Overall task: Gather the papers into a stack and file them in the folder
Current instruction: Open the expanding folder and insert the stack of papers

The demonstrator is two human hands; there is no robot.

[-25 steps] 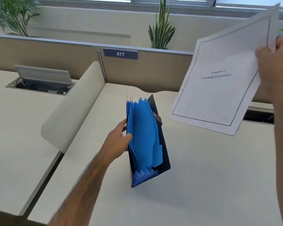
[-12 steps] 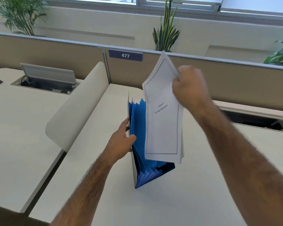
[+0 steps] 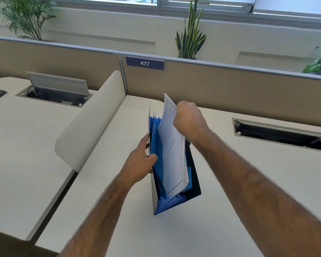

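Papers point(image 3: 172, 154) lower, R hand point(image 3: 188, 123) fisted atop

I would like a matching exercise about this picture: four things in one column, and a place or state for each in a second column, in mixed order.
Things:
1. papers
2. left hand
3. right hand
4. number plate

Places or states:
a. fixed on the partition
b. grips the top of the sheets
c. partly inside the folder
d. holds the blue dividers open

Pairs: 1-c, 2-d, 3-b, 4-a
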